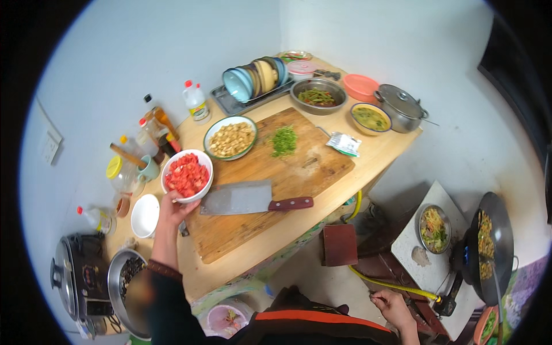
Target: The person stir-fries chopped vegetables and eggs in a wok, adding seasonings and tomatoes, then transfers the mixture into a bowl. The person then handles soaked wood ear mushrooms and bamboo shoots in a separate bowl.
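Observation:
My left hand point(174, 211) grips the lower rim of a white bowl point(208, 181) filled with chopped tomatoes point(186, 174), above the left edge of the wooden cutting board point(241, 233). Just right of it a cleaver point(254, 198) lies flat on the board, its handle to the right. A heap of chopped green herbs point(284, 141) sits near the board's far part, beside an enamel bowl of pale diced food point(231, 139). My right hand point(390, 304) hangs low near the gas stove, fingers curled; whether it holds anything is unclear.
A wok point(502, 246) with food and a spatula stands on the burner at right, beside a metal dish point(435, 228). Bottles point(196, 103) and an empty white bowl point(145, 215) line the table's left. Behind are a dish rack point(220, 101), a metal basin point(319, 110) and a lidded pot point(399, 116).

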The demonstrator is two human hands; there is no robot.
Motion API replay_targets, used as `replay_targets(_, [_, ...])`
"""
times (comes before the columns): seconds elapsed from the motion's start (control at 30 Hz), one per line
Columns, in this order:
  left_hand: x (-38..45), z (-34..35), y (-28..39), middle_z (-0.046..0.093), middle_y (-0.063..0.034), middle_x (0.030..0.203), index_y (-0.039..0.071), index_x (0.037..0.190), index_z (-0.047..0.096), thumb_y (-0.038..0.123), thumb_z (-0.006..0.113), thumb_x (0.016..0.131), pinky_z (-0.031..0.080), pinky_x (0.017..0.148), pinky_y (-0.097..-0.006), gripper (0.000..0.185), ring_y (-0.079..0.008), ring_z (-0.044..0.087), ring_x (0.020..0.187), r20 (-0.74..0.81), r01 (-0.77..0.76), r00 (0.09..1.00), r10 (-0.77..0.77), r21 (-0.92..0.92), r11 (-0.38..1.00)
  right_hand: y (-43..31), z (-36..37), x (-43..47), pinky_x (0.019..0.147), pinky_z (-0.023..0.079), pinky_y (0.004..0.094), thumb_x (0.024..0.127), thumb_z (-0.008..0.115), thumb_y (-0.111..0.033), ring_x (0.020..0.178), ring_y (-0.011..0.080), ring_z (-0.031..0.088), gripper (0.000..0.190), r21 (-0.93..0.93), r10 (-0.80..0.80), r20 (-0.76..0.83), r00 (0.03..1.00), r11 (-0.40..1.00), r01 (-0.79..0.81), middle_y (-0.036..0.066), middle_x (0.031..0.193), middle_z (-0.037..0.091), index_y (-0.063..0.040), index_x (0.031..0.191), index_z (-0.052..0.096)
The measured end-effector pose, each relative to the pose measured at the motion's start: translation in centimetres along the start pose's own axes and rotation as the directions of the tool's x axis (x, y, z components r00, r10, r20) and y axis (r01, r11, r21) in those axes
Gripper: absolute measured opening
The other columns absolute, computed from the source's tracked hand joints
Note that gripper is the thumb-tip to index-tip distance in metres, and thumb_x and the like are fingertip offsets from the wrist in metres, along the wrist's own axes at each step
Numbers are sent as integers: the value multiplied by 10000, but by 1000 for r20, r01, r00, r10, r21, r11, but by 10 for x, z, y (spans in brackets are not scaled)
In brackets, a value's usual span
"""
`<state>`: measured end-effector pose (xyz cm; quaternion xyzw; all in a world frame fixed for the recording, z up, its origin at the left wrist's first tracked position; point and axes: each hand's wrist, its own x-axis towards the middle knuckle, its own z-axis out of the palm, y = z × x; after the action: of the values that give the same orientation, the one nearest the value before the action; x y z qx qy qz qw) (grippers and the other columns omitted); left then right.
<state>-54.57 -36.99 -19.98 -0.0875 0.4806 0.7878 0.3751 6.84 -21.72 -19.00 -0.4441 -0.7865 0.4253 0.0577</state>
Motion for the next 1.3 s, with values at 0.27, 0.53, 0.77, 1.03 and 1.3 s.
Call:
replay_targets(0.27, [-88, 134, -41, 508, -213, 1308, 16, 1353, 390, 38, 486, 696, 592, 803, -484, 665, -398, 584, 1099, 406, 150, 882, -240, 241, 959, 64, 2, -8, 713, 500, 395, 848, 623, -145, 810, 340, 627, 127, -3, -144, -48, 988, 990, 144, 148, 869, 651, -37, 911, 646])
replay_targets(0.53, [-184, 369, -190, 495, -246, 1298, -52, 1335, 365, -63, 455, 733, 623, 711, -470, 609, -407, 591, 1084, 613, 160, 622, -487, 509, 846, 134, -35, -75, 735, 496, 442, 889, 561, -194, 856, 373, 617, 140, 95, -29, -137, 990, 995, 42, 149, 903, 650, -92, 974, 607])
replay_targets(0.77, [-314, 553, -376, 514, -250, 1246, -45, 1320, 341, -138, 404, 747, 631, 670, -470, 584, -399, 627, 1010, 760, -276, 467, -451, 610, 743, 200, -62, -181, 725, 506, 409, 873, 596, -172, 830, 348, 630, 127, 212, 196, -419, 887, 971, -114, 142, 897, 657, -67, 929, 640])
replay_targets(1.03, [-361, 670, -543, 430, -156, 1392, 176, 1429, 333, -142, 451, 752, 478, 952, -417, 758, -347, 491, 1210, 806, -818, -570, 157, -540, -196, 243, -77, -263, 712, 507, 377, 865, 631, -135, 800, 335, 636, 114, 461, 482, -535, 694, 855, -239, 143, 886, 665, -42, 920, 667])
replay_targets(1.3, [-398, 706, -577, 457, -162, 1378, 163, 1419, 357, -164, 452, 732, 495, 937, -408, 767, -345, 516, 1193, 667, -706, -708, 234, -656, -266, 260, -116, -290, 695, 509, 372, 855, 643, -114, 781, 324, 635, 93, 500, 550, -555, 624, 820, -279, 136, 869, 659, -39, 902, 672])
